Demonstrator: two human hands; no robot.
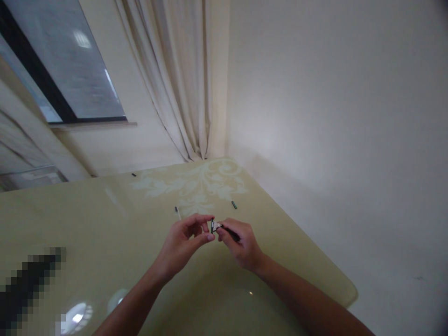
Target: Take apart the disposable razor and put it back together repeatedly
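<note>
Both hands meet above the pale green glass table (105,233), near its middle. My left hand (184,242) pinches a small dark cap-like piece (212,226) between thumb and forefinger. My right hand (241,245) is closed round a thin dark pen-like stick (229,232) whose pale tip points at the small piece. The two parts touch or nearly touch; I cannot tell which.
Small dark pieces lie on the table: one (234,204) right of the floral pattern, one (133,175) near the far edge. A short pale stick (178,213) lies just beyond my left hand. Curtains (182,84) hang in the corner; a wall runs along the right.
</note>
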